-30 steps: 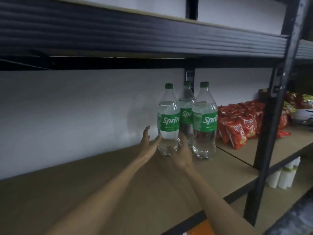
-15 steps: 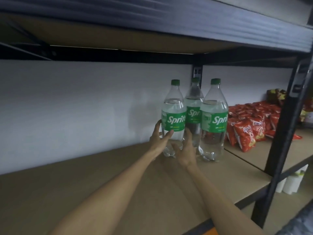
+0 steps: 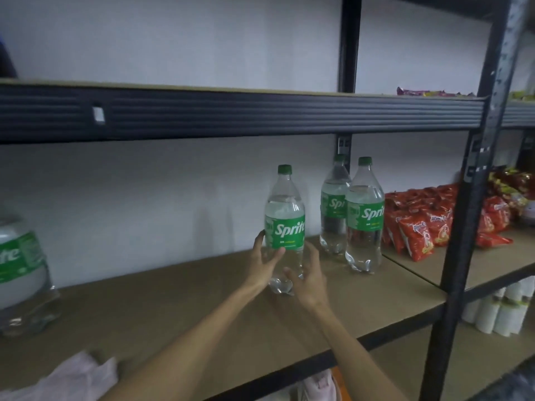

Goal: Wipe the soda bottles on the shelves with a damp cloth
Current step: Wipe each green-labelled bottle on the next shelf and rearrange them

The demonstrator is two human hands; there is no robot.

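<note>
A clear Sprite bottle (image 3: 285, 224) with a green cap and label stands upright near the middle of the brown shelf board (image 3: 173, 302). My left hand (image 3: 265, 263) grips its lower left side, thumb across the front just under the label. My right hand (image 3: 308, 277) curls round its lower right side near the base. Whether the base touches the board I cannot tell. Two more Sprite bottles (image 3: 364, 224) stand together a little to the right. Another Sprite bottle (image 3: 23, 270) sits at the far left. A pale pink cloth (image 3: 72, 377) lies at the shelf's front left edge.
Red snack bags (image 3: 419, 227) are piled on the shelf to the right. A black upright post (image 3: 469, 227) stands in front of them. The dark beam of the upper shelf (image 3: 260, 114) runs overhead. White rolls (image 3: 498, 311) stand on the lower shelf at right.
The held bottle has come away to the left from the other two, leaving a gap. The view has widened, showing the far-left bottle and the cloth.
</note>
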